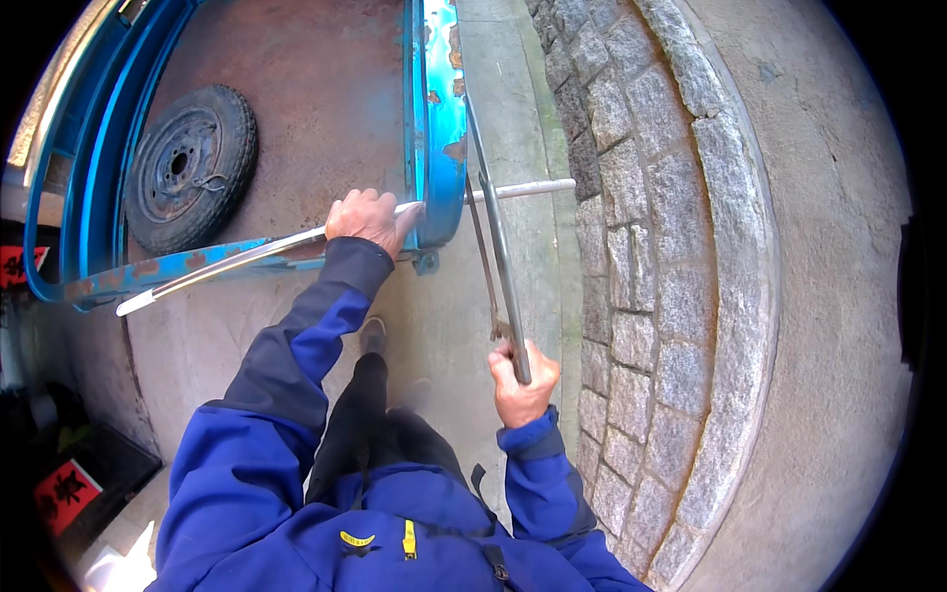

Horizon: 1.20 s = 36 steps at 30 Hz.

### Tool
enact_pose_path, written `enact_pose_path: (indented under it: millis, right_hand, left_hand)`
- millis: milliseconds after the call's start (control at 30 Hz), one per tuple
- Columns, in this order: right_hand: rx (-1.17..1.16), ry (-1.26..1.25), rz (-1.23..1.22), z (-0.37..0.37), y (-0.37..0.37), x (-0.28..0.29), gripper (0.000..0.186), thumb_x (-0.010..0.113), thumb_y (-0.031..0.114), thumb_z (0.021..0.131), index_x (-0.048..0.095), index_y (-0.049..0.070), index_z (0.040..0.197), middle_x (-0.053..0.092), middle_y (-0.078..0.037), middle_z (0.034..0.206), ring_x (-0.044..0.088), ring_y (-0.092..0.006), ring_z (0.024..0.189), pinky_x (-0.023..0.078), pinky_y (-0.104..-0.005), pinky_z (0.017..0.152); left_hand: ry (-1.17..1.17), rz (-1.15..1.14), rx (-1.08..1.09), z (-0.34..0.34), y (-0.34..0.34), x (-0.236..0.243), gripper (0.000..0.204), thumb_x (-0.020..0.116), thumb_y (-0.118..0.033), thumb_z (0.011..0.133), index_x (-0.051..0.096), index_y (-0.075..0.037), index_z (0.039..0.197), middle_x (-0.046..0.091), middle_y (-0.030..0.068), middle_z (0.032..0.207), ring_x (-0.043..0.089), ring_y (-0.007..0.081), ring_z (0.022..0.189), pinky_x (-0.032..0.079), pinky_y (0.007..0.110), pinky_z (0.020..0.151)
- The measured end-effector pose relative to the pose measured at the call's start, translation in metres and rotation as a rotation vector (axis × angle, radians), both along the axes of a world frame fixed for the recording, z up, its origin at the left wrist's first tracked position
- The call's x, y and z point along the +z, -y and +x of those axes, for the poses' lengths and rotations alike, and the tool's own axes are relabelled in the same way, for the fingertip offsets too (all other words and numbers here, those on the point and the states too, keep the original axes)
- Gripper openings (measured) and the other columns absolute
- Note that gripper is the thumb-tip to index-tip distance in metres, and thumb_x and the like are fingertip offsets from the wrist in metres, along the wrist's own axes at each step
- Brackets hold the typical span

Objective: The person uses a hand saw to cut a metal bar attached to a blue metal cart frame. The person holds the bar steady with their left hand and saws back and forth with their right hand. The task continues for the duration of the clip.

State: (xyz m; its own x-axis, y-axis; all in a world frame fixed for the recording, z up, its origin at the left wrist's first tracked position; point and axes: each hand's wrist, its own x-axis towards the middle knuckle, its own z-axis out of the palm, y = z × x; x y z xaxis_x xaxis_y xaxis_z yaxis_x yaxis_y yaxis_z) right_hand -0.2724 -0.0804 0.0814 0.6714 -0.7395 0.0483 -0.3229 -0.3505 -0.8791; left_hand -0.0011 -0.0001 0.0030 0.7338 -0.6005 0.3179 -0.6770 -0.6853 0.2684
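Note:
My left hand (365,219) grips a long white pipe (534,186) against the rusty, chipped edge of a blue metal cart (444,59). The pipe lies crosswise, its right end sticking out past the cart's corner. My right hand (523,385), below and to the right, is closed on the lower end of a long grey metal saw (508,286), which stands out lengthwise across the pipe just outside the cart. A thinner brown strip runs along the saw's left side. Whether that strip touches the pipe I cannot tell.
A spare wheel (148,158) lies on the cart's rusty bed (296,99). On the right runs a low stone-block edging (671,247) beside rough concrete (838,296). My feet stand on a concrete path (523,109). Red signs (54,503) and dark items sit at the lower left.

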Motion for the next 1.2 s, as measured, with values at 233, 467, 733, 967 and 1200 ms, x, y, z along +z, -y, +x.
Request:
enact_pose_path:
  millis: [233, 467, 733, 967, 1200]
  right_hand:
    - [0.028, -0.065, -0.034, -0.014, -0.007, 0.015, 0.007, 0.071, 0.003, 0.079, 0.064, 0.001, 0.082, 0.061, -0.013, 0.064, 0.064, -0.0239, 0.055, 0.048, -0.0353, 0.053]
    - [0.022, 0.019, 0.021, 0.062, 0.023, 0.002, 0.006, 0.069, 0.001, 0.080, 0.063, 0.001, 0.080, 0.060, -0.011, 0.062, 0.061, -0.0213, 0.052, 0.047, -0.0335, 0.052]
    - [-0.005, -0.065, -0.001, -0.027, -0.015, 0.007, 0.007, 0.070, 0.002, 0.079, 0.064, 0.002, 0.082, 0.061, -0.012, 0.063, 0.062, -0.0247, 0.054, 0.048, -0.0350, 0.053]
    - [0.034, 0.006, 0.006, 0.039, 0.016, 0.005, 0.007, 0.069, 0.003, 0.080, 0.063, 0.001, 0.080, 0.062, -0.012, 0.063, 0.063, -0.0228, 0.054, 0.048, -0.0343, 0.053]
    - [0.023, -0.018, -0.028, 0.008, 0.001, -0.005, 0.005, 0.069, 0.002, 0.080, 0.064, 0.001, 0.081, 0.062, -0.011, 0.062, 0.063, -0.0216, 0.054, 0.048, -0.0334, 0.053]
  left_hand:
    - [-0.008, -0.009, -0.004, 0.000, -0.001, 0.003, 0.047, 0.067, -0.056, 0.089, 0.068, -0.011, 0.074, 0.064, 0.0078, 0.076, 0.061, 0.0287, 0.079, 0.046, 0.043, 0.069]
    - [-0.057, 0.002, -0.005, -0.002, 0.001, 0.008, 0.036, 0.069, -0.043, 0.091, 0.068, -0.010, 0.077, 0.064, 0.0089, 0.080, 0.062, 0.0297, 0.083, 0.047, 0.044, 0.072]
    - [-0.063, 0.015, -0.007, -0.001, -0.003, 0.007, 0.036, 0.068, -0.044, 0.091, 0.067, -0.010, 0.077, 0.063, 0.0088, 0.079, 0.062, 0.0298, 0.083, 0.047, 0.044, 0.072]
    - [-0.063, -0.012, -0.024, -0.003, 0.000, 0.002, 0.036, 0.068, -0.043, 0.091, 0.066, -0.010, 0.076, 0.062, 0.0082, 0.079, 0.061, 0.0298, 0.083, 0.047, 0.044, 0.072]
    - [-0.072, 0.017, -0.017, 0.000, -0.001, 0.005, 0.035, 0.066, -0.043, 0.092, 0.067, -0.010, 0.077, 0.063, 0.0086, 0.080, 0.062, 0.0302, 0.084, 0.047, 0.044, 0.073]
